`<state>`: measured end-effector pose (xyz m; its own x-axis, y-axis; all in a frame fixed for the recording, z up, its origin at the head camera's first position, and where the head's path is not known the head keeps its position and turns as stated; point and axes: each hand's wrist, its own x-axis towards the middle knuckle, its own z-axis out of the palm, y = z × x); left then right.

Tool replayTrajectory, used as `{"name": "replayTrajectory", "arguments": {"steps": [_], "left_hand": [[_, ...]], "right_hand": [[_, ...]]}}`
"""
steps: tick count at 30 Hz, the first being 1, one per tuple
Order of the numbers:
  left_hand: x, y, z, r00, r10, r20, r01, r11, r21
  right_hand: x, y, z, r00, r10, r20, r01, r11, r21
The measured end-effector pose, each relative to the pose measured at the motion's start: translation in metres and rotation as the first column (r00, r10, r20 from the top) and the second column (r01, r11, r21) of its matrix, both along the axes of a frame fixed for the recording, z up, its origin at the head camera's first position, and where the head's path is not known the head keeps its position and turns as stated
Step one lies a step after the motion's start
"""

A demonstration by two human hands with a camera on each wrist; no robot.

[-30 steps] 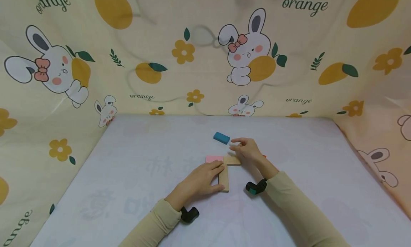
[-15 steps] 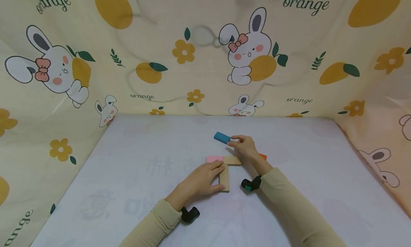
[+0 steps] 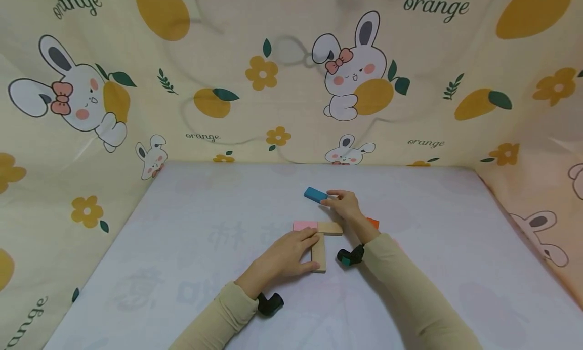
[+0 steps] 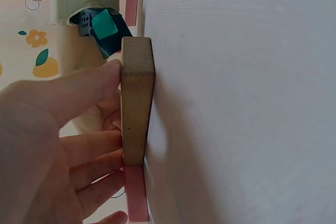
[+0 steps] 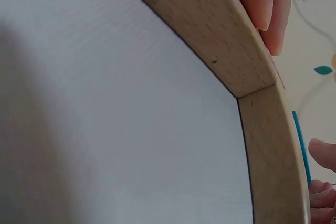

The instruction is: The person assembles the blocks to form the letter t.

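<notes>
My left hand rests its fingers and thumb on top of an upright-running plain wooden block and reaches the pink block. A second plain block lies end to end with the pink one, making a T with the first. In the left wrist view the thumb and fingertips touch the block's upper face. Beyond the T, my right hand pinches the right end of a blue block between thumb and fingers. The blue block lies flat and slanted on the table.
An orange block shows partly behind the right forearm. A bit of pink shows beside the right sleeve. The white-covered table meets a printed cloth backdrop at the back and sides.
My right hand has moved left and slightly away to the blue block, its fingers closing on the right end. My left hand and the T of blocks stay in place.
</notes>
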<state>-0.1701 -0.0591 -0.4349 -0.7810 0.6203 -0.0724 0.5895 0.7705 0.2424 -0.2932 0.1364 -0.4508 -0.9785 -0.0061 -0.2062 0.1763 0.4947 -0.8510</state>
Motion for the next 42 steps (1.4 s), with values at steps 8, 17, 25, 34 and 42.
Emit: {"name": "replayTrajectory", "arguments": {"steps": [8,17,25,34,42], "left_hand": [[-0.001,0.0,-0.001,1.0,-0.008,-0.009,0.008,1.0,0.008],[0.001,0.001,0.001,1.0,-0.01,-0.001,0.01,1.0,0.004],[0.0,0.001,0.002,1.0,-0.001,0.008,0.001,1.0,-0.004],[0.0,-0.001,0.001,1.0,0.002,0.006,-0.002,1.0,0.012],[0.0,0.0,0.001,1.0,-0.005,-0.002,0.005,1.0,0.017]], "right_hand": [[0.0,-0.008,0.001,0.999,-0.006,0.037,0.003,0.998,0.07],[0.0,-0.008,0.0,0.999,-0.02,0.033,0.016,0.993,0.113],[0.0,-0.009,-0.001,0.999,-0.005,0.036,0.001,0.993,0.121],[0.003,-0.01,-0.003,0.999,0.035,-0.015,-0.032,0.981,0.192],[0.011,-0.013,0.004,0.997,0.078,-0.027,-0.068,0.962,0.266]]}}
